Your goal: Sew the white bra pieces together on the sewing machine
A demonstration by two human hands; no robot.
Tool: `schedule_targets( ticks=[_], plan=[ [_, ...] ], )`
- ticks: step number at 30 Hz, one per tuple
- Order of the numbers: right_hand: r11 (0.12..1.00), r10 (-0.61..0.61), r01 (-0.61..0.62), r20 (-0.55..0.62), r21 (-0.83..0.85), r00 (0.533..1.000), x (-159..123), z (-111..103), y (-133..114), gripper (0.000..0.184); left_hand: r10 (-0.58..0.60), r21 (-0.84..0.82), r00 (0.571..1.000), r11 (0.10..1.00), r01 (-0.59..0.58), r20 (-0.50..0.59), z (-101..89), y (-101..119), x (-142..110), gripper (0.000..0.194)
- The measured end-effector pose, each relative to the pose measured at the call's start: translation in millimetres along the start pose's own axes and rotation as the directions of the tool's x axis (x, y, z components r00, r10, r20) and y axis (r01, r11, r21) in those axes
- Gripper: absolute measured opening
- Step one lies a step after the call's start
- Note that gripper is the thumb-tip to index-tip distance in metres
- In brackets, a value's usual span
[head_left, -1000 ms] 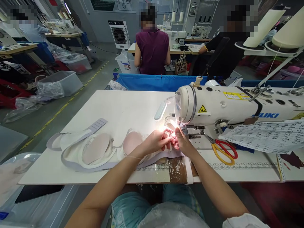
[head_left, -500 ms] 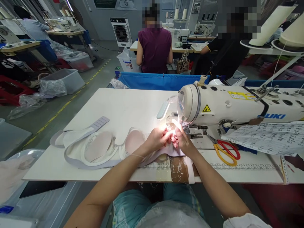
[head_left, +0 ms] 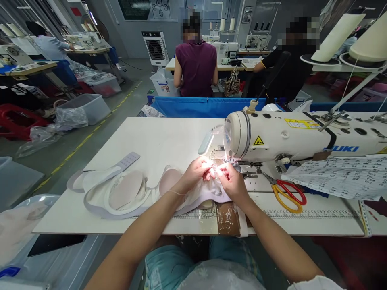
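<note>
A white and pale lilac bra (head_left: 125, 191) lies along the front of the sewing table, its cups facing up and its hook-and-eye band stretched to the left. Its right end runs under both hands beside the head of the white sewing machine (head_left: 272, 137). My left hand (head_left: 198, 173) is closed, fingertips pinching the bra's edge under the bright lamp. Just to its right, my right hand (head_left: 232, 182) also pinches the bra close to the needle area. Glare and fingers hide the exact spot gripped.
Scissors (head_left: 288, 195) with red and yellow handles lie right of my right hand. A handwritten paper sheet (head_left: 338, 177) hangs before the machine. A tape measure (head_left: 365, 217) crosses the table's right edge. Thread cones (head_left: 337, 38) stand behind. Two people sit beyond the blue cloth (head_left: 193, 106).
My hands have drawn slightly apart, the right one turning and shifting a little lower. More of the bra's lilac edge shows below them. The whole view has tilted slightly.
</note>
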State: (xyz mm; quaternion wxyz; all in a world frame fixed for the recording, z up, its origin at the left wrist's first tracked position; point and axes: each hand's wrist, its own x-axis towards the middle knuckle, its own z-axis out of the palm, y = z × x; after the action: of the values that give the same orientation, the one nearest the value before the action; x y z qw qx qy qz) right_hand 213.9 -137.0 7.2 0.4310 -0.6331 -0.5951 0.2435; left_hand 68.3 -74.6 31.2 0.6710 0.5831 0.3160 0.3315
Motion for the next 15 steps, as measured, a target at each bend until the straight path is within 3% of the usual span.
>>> schedule_targets(
  ticks=[4, 10, 15],
  plan=[
    [1.000, -0.020, 0.019, -0.043, -0.018, 0.999, -1, -2, 2, 0.016, 0.048, 0.112, 0.998, 0.992, -0.053, 0.047, -9.7, 6, 3, 0.030],
    [0.999, -0.023, 0.025, -0.046, 0.049, 0.999, -2, -4, 2, 0.017, -0.045, 0.137, 0.952, 0.991, 0.003, 0.303, -28.5, 11, 6, 0.024],
    [0.986, -0.035, 0.041, -0.041, 0.161, 0.999, -3, -4, 0, 0.019, -0.039, 0.177, 0.958, 0.984, -0.013, 0.285, -25.4, 4, 4, 0.027]
  ],
)
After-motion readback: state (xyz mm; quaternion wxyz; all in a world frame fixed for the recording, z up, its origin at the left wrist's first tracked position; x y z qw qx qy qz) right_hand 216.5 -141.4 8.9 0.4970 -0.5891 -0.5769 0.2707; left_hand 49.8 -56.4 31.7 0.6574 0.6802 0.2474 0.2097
